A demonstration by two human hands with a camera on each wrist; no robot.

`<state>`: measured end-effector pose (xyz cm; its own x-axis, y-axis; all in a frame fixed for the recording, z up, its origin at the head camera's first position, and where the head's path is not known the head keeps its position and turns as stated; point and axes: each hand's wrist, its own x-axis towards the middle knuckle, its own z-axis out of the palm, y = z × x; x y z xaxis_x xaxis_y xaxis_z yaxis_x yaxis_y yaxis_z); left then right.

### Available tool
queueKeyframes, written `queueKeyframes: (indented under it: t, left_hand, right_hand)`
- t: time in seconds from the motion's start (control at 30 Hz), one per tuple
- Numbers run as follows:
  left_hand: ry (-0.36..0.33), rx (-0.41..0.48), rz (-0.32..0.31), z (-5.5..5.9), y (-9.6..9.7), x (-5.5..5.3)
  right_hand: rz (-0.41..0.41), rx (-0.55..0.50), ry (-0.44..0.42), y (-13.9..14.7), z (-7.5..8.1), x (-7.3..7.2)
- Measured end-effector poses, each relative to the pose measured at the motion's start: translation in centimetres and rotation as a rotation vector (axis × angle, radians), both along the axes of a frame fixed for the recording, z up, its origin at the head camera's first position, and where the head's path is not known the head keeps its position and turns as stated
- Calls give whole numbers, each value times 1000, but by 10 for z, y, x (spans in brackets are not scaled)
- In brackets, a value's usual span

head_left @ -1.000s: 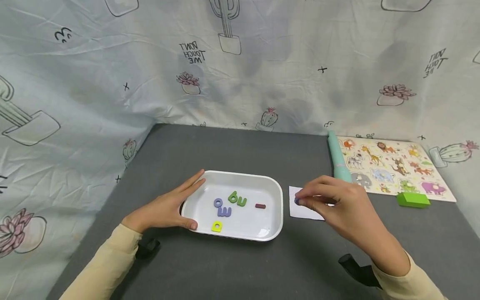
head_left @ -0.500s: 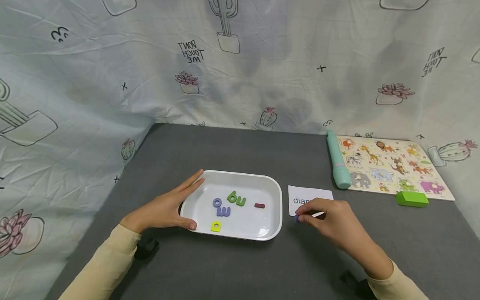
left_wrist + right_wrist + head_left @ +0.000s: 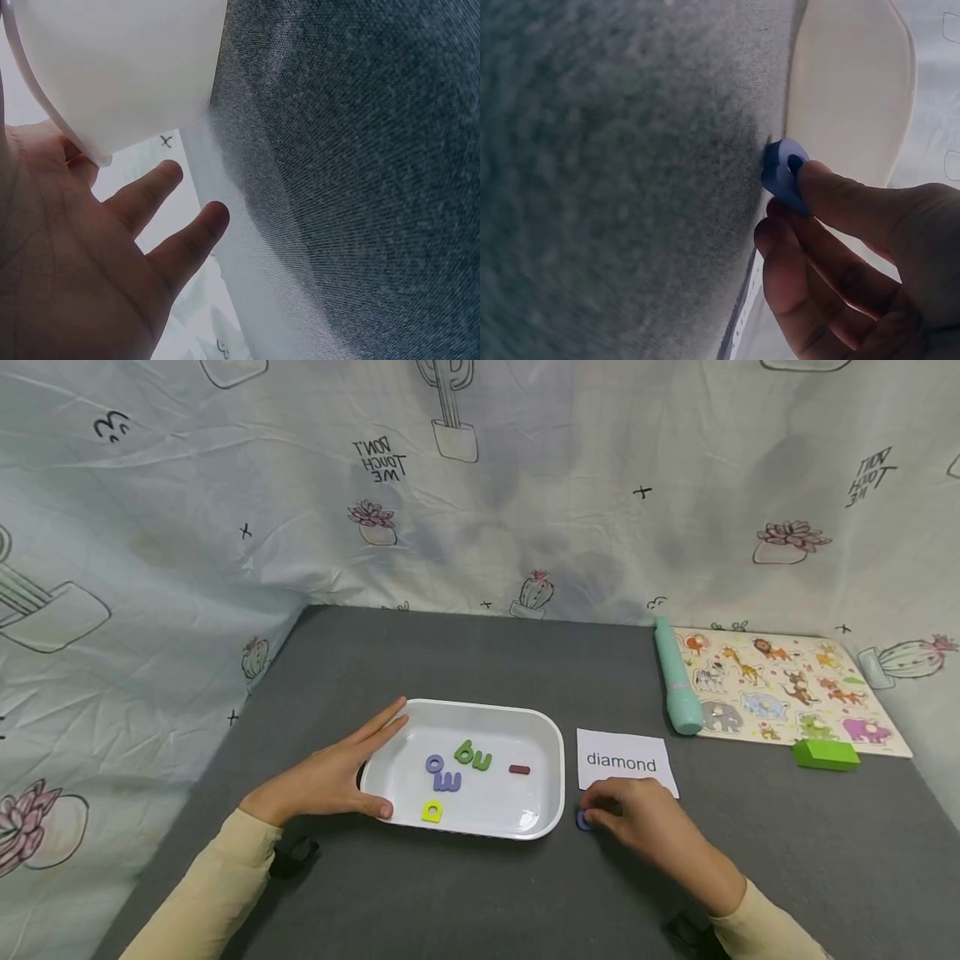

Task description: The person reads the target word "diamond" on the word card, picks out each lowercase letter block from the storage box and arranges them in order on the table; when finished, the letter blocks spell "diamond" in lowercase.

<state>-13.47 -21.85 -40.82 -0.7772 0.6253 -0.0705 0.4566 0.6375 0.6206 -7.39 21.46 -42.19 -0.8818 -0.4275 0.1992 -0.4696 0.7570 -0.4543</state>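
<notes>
My left hand [image 3: 330, 777] grips the left end of a white tray [image 3: 480, 832], its thumb over the near rim and fingers at the far rim. In the left wrist view two fingers stick out straight, free of the tray wall [image 3: 127, 67]. Between the thumb and fingers of my right hand [image 3: 652, 827] is a blue toy letter [image 3: 784, 172] with a round hole, at the tabletop just right of the tray. Directly above that hand lies a white card [image 3: 622, 743] printed "diamond".
Inside the tray lie green letters [image 3: 482, 762], purple letters [image 3: 447, 782], a yellow letter [image 3: 432, 812] and a dark red bar [image 3: 519, 769]. Back right are a teal pen-like stick [image 3: 681, 693], an animal picture board [image 3: 787, 685] and a green block [image 3: 825, 755].
My right hand has come down and left with the blue letter, from over the card to the table below it, uncovering the printed word. The left hand and tray have stayed put.
</notes>
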Motion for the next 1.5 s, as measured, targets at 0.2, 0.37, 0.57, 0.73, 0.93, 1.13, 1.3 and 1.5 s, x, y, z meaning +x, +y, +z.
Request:
queueKeyframes:
  t: [0.2, 0.37, 0.57, 0.73, 0.93, 1.13, 1.3, 1.5]
  left_hand:
    - [-5, 3, 4, -1, -1, 0]
    - [3, -1, 0, -2, -2, -1]
    - [1, 0, -2, -1, -2, -1]
    - [6, -14, 2, -1, -1, -1]
    - [3, -13, -2, 1, 0, -1]
    - [0, -10, 3, 3, 0, -2]
    - [-4, -13, 9, 2, 0, -2]
    - [1, -15, -3, 1, 0, -3]
  right_hand:
    - [15, -5, 65, -3, -5, 0]
    - [25, 7, 94, -5, -6, 1]
    - [11, 28, 70, -7, -6, 2]
    - [8, 46, 46, -7, -1, 1]
    - [28, 35, 137, -4, 13, -1]
    - [24, 22, 154, 1, 39, -8]
    - [34, -29, 207, 4, 65, -16]
    - [94, -88, 246, 0, 86, -24]
